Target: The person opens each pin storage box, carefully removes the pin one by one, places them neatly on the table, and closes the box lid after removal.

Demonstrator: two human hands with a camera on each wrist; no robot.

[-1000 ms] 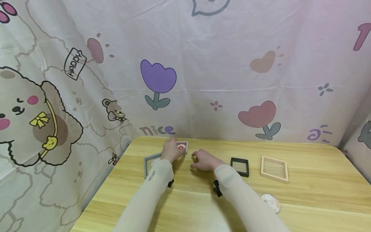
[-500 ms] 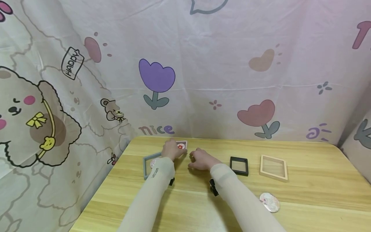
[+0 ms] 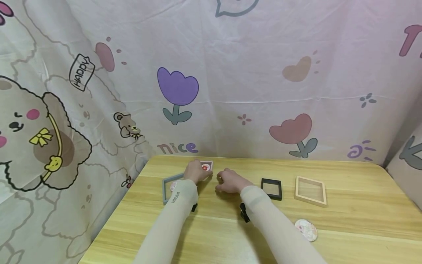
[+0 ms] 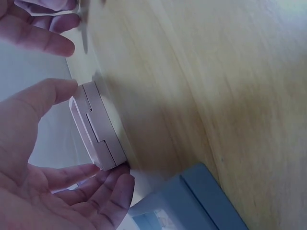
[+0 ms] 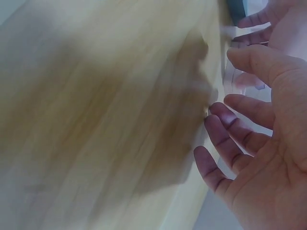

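At the back left of the table, my left hand (image 3: 194,171) grips a small pale pink frame (image 4: 98,122), thumb on one edge and fingers on the opposite one. A round white piece with a red flower (image 3: 206,167) shows inside this frame in the head view. To its right, my right hand (image 3: 232,180) hovers near the table with loosely bent fingers (image 5: 220,134), holding nothing. A larger blue-grey frame (image 3: 165,190) lies beside the left wrist, partly hidden by the sleeve; a pinkish round piece (image 3: 173,186) shows inside it.
Right of the hands lie a black square frame (image 3: 280,190) and a beige frame (image 3: 311,201). A round patterned disc (image 3: 306,230) rests nearer the front, by the right forearm. A printed cloth (image 3: 230,73) hangs behind the wooden table (image 3: 217,238).
The right hand has shifted slightly left, closer to the left hand. The left hand keeps its hold on the pink frame. The head view has tilted a little.
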